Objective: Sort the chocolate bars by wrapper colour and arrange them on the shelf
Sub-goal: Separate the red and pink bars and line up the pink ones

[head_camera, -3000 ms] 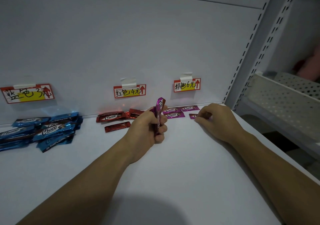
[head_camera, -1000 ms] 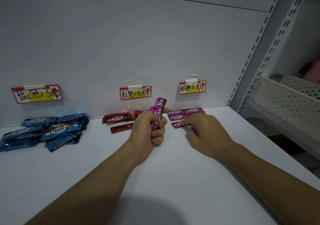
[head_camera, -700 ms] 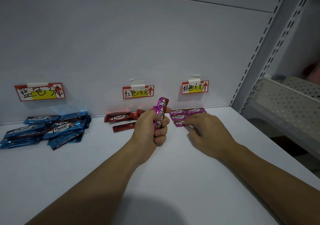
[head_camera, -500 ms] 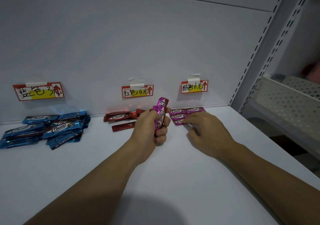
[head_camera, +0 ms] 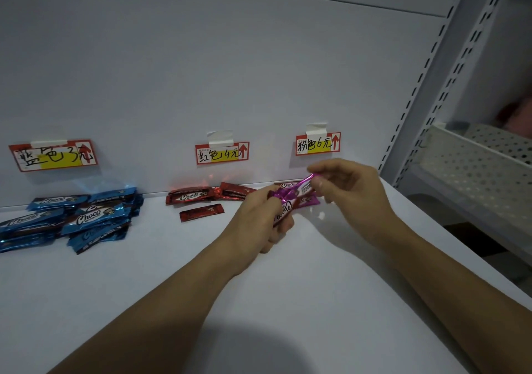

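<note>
Your left hand (head_camera: 259, 218), around the middle of the frame, is curled in a fist round a small bunch of pink Choco bars (head_camera: 283, 209), which stick out of the top of the fist. Your right hand (head_camera: 354, 195) is just right of it, thumb and forefinger pinching the upper end of one pink bar (head_camera: 305, 185). That bar slants down to the left, and its other end sits at the left fist; your other right fingers are loosely curled and not on anything. Behind both hands a few more pink bars on the shelf (head_camera: 309, 201) lie flat against the back panel (head_camera: 230, 71), right under the pink price tag (head_camera: 318, 143), partly hidden by your fingers. Left of those, under the red price tag (head_camera: 221, 153), are the red bars (head_camera: 190, 196), with one lone red bar (head_camera: 201, 212) a bit nearer to you. At far left, below the blue price tag (head_camera: 53, 155), the blue bars (head_camera: 83, 215) sit in a messy overlapping pile. Everything's on the white shelf (head_camera: 288, 301). There's a perforated shelf (head_camera: 475, 166) at the right edge.
</note>
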Available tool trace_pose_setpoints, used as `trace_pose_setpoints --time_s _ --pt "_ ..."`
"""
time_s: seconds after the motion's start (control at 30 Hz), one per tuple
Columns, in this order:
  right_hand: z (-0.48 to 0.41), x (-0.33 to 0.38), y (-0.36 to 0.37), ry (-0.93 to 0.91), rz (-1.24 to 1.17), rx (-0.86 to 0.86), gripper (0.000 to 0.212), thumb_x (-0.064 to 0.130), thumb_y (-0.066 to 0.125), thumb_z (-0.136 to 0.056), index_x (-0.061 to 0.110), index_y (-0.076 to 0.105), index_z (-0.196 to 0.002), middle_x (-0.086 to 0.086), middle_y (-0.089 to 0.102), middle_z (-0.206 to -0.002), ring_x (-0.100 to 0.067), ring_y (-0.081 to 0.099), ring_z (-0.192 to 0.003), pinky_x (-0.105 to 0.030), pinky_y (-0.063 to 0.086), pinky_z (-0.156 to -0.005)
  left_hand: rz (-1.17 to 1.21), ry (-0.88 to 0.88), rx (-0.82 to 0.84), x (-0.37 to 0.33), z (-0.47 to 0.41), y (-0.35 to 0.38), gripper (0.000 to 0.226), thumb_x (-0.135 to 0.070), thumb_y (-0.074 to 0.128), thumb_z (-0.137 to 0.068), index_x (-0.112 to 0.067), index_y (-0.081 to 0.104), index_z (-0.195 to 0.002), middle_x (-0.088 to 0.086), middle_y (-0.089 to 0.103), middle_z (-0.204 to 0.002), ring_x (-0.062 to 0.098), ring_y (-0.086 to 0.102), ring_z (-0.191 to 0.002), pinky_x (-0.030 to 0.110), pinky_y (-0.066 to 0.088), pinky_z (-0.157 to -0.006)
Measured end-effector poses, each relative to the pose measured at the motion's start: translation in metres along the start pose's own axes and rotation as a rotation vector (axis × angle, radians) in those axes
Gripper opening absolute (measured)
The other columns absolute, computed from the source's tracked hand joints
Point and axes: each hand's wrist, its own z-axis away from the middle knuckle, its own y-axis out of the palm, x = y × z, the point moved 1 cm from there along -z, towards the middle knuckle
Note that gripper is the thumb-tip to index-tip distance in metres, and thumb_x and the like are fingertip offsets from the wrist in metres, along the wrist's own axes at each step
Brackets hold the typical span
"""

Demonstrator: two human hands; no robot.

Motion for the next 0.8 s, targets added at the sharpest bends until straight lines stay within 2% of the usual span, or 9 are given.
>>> trace_pose_setpoints --time_s 0.1,0.17,0.23,0.3,0.37,0.47,0.53,0.67,0.8 --pt "-0.008 -0.005 -0.024 0.12 -0.029 -0.069 0.018 -0.002 0.06 -0.096 0.01 0.072 -0.103 -0.012 0.069 -0.096 -0.016 0.07 -0.072 -0.024 0.057 -0.067 -0.055 0.055 -0.1 0.004 -0.002 0.0 0.026 -0.006 0.04 -0.101 -0.012 0.062 -0.114 0.002 0.042 -0.065 0.015 0.027 -0.055 0.034 0.017 -0.053" --pt "-0.011 -0.011 -0.039 0.224 -0.03 -0.081 0.01 -0.003 0.066 -0.092 0.005 0.069 -0.095 -0.016 0.069 -0.101 -0.023 0.075 -0.077 -0.025 0.059 -0.069 -0.244 0.16 -0.157 0.006 0.0 0.001 0.024 -0.014 0.05 -0.103 -0.03 0.068 -0.106 -0.002 0.051 -0.061 0.011 0.037 -0.053 0.03 0.03 -0.052" --pt "-0.014 -0.016 -0.047 0.316 -0.034 -0.104 0.012 -0.005 0.072 -0.086 -0.003 0.062 -0.093 -0.02 0.069 -0.099 -0.029 0.076 -0.078 -0.024 0.06 -0.066 -0.405 0.235 -0.195 0.007 0.0 0.002 0.022 -0.023 0.05 -0.105 -0.034 0.067 -0.112 -0.011 0.061 -0.07 0.001 0.048 -0.055 0.018 0.039 -0.058" --pt "-0.016 -0.019 -0.051 0.382 -0.04 -0.135 0.015 -0.005 0.07 -0.088 -0.001 0.058 -0.096 -0.021 0.069 -0.091 -0.03 0.076 -0.076 -0.029 0.061 -0.065 -0.573 0.276 -0.202 0.007 0.002 0.005 0.025 -0.024 0.045 -0.106 -0.026 0.065 -0.122 -0.011 0.065 -0.086 -0.002 0.055 -0.068 0.017 0.043 -0.064" --pt "-0.019 -0.023 -0.055 0.399 0.099 -0.162 0.012 -0.002 0.065 -0.091 0.007 0.058 -0.097 -0.018 0.07 -0.087 -0.028 0.073 -0.074 -0.034 0.058 -0.067 -0.821 0.336 -0.182 0.009 0.003 0.009 0.027 -0.022 0.044 -0.107 -0.021 0.062 -0.127 -0.005 0.065 -0.109 0.005 0.058 -0.095 0.028 0.05 -0.085" --pt "-0.023 -0.033 -0.064 0.338 0.427 -0.166 0.013 0.01 0.063 -0.089 0.019 0.066 -0.08 -0.006 0.072 -0.071 -0.02 0.064 -0.068 -0.037 0.051 -0.067 -1.138 0.382 -0.088 0.015 0.001 0.018 0.034 -0.022 0.044 -0.106 -0.023 0.052 -0.14 -0.006 0.048 -0.135 0.015 0.043 -0.125 0.042 0.038 -0.106" --pt "-0.023 -0.034 -0.071 0.346 0.528 -0.134 0.015 0.016 0.066 -0.088 0.022 0.073 -0.076 0.005 0.073 -0.067 -0.016 0.067 -0.069 -0.037 0.057 -0.074 -1.23 0.364 -0.031 0.018 -0.001 0.02 0.039 -0.023 0.043 -0.106 -0.024 0.044 -0.145 -0.008 0.037 -0.146 0.013 0.034 -0.134 0.04 0.03 -0.109" --pt "-0.022 -0.034 -0.075 0.432 0.619 0.044 0.026 0.013 0.059 -0.092 0.026 0.079 -0.081 0.008 0.076 -0.074 -0.015 0.067 -0.075 -0.036 0.057 -0.082 -1.302 0.343 0.019 0.022 -0.004 0.018 0.042 -0.026 0.04 -0.107 -0.025 0.037 -0.149 -0.011 0.029 -0.156 0.012 0.025 -0.143 0.044 0.024 -0.112" --pt "-0.017 -0.037 -0.064 0.288 0.826 0.098 0.015 0.018 0.073 -0.088 0.031 0.081 -0.084 0.01 0.071 -0.079 -0.008 0.059 -0.073 -0.019 0.04 -0.058 -1.328 0.296 0.062 0.023 -0.005 0.018 0.046 -0.027 0.038 -0.107 -0.026 0.031 -0.153 -0.012 0.027 -0.158 0.009 0.022 -0.146 0.049 0.02 -0.117"
